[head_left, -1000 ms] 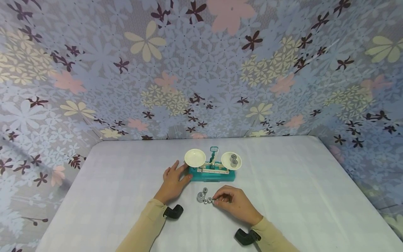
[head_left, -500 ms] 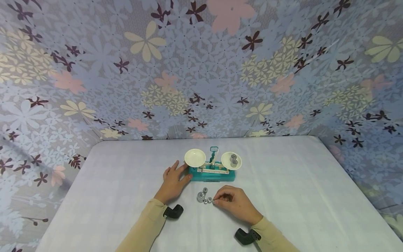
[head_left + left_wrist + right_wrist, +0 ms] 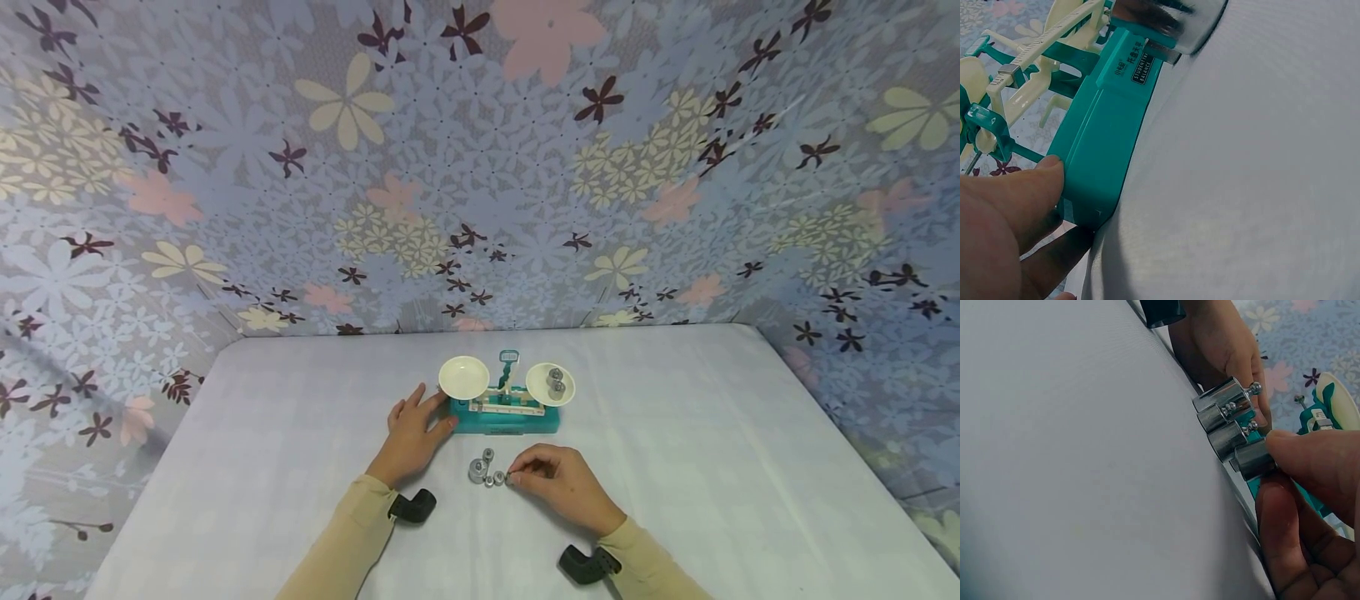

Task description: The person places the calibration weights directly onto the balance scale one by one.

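A teal student balance (image 3: 506, 423) with two cream pans stands on the white cloth. My left hand (image 3: 411, 434) holds the left end of its base, thumb (image 3: 1050, 172) on one side and fingers around the end. Two metal weights (image 3: 556, 383) sit in the right pan (image 3: 535, 383); the left pan (image 3: 464, 377) bears nothing. In front of the balance, my right hand (image 3: 564, 483) pinches a small cylindrical weight (image 3: 1255, 460) between thumb and fingers, its top hidden by them. Several other knobbed weights (image 3: 477, 471) stand close beside it, the largest at the left.
The white cloth (image 3: 720, 467) covers the table out to both sides. Behind it rises a flower-patterned fabric backdrop (image 3: 510, 208). Black wrist cameras (image 3: 588, 565) sit on both forearms over beige sleeves.
My right hand stays by the weights, its fingers drawn slightly around the small weight at the row's right end. My left hand and the balance hold still.
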